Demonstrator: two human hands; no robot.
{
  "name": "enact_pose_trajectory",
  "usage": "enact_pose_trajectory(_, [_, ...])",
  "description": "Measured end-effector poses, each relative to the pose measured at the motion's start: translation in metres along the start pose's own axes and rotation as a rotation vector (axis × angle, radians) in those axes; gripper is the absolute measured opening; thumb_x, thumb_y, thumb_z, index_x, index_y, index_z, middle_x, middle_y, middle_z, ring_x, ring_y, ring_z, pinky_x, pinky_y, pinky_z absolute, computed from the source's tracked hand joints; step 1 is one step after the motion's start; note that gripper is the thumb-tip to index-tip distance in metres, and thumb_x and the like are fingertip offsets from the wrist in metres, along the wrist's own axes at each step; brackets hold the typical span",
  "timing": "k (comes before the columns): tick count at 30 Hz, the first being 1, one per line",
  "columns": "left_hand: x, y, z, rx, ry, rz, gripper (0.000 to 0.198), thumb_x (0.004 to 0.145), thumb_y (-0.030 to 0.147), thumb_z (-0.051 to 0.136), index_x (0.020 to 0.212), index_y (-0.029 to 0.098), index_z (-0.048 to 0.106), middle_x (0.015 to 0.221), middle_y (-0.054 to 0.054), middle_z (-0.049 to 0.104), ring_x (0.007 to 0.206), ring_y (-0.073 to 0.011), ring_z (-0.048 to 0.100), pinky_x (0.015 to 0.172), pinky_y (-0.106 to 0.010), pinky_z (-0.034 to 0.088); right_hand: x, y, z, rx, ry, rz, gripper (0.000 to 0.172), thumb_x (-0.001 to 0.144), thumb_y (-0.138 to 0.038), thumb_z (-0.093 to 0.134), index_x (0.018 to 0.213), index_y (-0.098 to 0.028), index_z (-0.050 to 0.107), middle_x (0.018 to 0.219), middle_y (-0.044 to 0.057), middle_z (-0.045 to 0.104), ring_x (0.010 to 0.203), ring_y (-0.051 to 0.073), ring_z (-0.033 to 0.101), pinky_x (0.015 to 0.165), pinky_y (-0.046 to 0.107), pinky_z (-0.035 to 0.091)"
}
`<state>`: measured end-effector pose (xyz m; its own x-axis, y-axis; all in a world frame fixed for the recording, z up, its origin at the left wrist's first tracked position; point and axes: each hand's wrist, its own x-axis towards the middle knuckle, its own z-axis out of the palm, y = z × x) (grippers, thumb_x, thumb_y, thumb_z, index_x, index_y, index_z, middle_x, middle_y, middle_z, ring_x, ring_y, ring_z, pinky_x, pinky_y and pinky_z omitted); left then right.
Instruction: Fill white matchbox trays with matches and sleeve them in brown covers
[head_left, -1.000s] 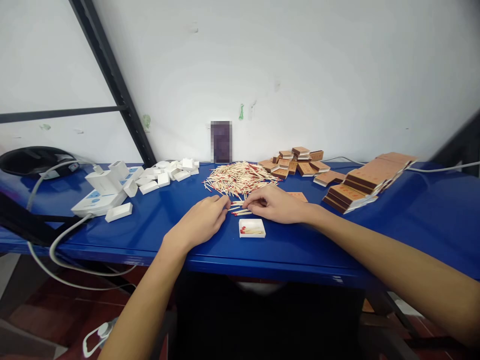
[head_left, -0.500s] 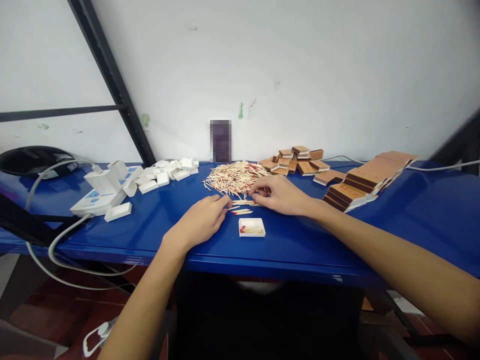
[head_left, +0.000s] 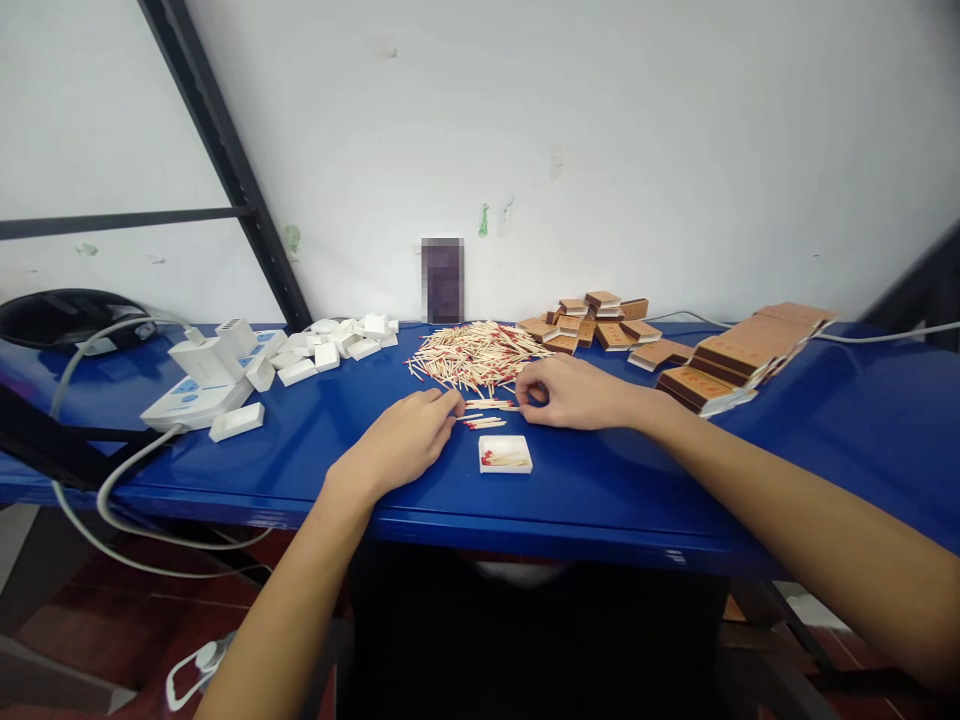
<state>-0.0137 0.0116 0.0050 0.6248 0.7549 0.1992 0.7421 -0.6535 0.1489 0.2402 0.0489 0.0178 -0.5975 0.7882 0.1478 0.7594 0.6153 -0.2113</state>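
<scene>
Loose matches [head_left: 491,405] lie in a small row between my two hands, with a few more matches [head_left: 486,424] just in front. My right hand [head_left: 570,390] pinches thumb and forefinger at the right end of the row, on a match. Palm down on the table, my left hand [head_left: 405,432] has its fingers bent and pressed together at the row's left end; what they hold, if anything, is hidden. Nearer me is a white matchbox tray [head_left: 505,443] with several red-tipped matches inside. Behind the hands spreads a large heap of matches [head_left: 476,355].
On the blue table [head_left: 600,490], white empty trays [head_left: 326,355] are piled at left beside a power strip [head_left: 195,400] with chargers and cables. Brown matchbox sleeves [head_left: 589,325] lie behind at right, with stacked sleeves [head_left: 750,350] farther right. A dark pixelated object [head_left: 443,280] stands against the wall.
My right hand has shifted slightly right, away from the heap's edge, to the right end of the match row. My left hand has stayed in place.
</scene>
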Motion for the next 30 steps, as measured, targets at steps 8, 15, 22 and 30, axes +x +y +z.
enact_pose_trajectory(8, [0.0002, -0.0005, 0.0004, -0.022, 0.002, 0.000, 0.025, 0.102, 0.024, 0.032, 0.107, 0.019, 0.056, 0.099, -0.008, 0.063, 0.096, -0.0239, 0.060, 0.088, -0.039, 0.047, -0.0007, -0.0001, -0.0005, -0.010, -0.019, 0.010, 0.011, 0.074, -0.026, 0.062, 0.065, -0.019, 0.060, 0.066, 0.000, 0.061, 0.061, 0.013, 0.049, 0.059, 0.029, 0.031])
enact_pose_trajectory(15, [-0.0001, -0.0016, 0.0013, -0.039, 0.015, 0.009, 0.026, 0.102, 0.024, 0.032, 0.110, 0.020, 0.057, 0.101, -0.008, 0.064, 0.098, -0.0238, 0.061, 0.090, -0.039, 0.047, 0.0013, -0.0009, 0.0063, 0.083, -0.010, 0.014, 0.022, 0.079, -0.028, 0.058, 0.060, -0.019, 0.052, 0.058, -0.001, 0.056, 0.055, 0.012, 0.045, 0.056, 0.028, 0.030])
enact_pose_trajectory(22, [0.0003, 0.0005, -0.0005, -0.008, -0.011, -0.007, 0.029, 0.103, 0.024, 0.031, 0.114, 0.020, 0.058, 0.100, -0.008, 0.063, 0.097, -0.0242, 0.061, 0.089, -0.039, 0.047, -0.0010, -0.0019, 0.0003, 0.165, 0.018, -0.086, 0.005, 0.076, -0.017, 0.056, 0.075, -0.019, 0.062, 0.060, -0.004, 0.053, 0.056, 0.011, 0.046, 0.057, 0.026, 0.031])
enact_pose_trajectory(30, [0.0001, -0.0002, -0.0003, -0.030, 0.009, 0.015, 0.030, 0.102, 0.023, 0.035, 0.116, 0.021, 0.061, 0.098, -0.008, 0.063, 0.095, -0.0236, 0.061, 0.086, -0.037, 0.047, -0.0006, 0.0039, 0.0010, 0.141, -0.056, -0.135, 0.014, 0.079, -0.017, 0.056, 0.086, -0.019, 0.068, 0.065, -0.003, 0.053, 0.059, 0.012, 0.047, 0.060, 0.026, 0.033])
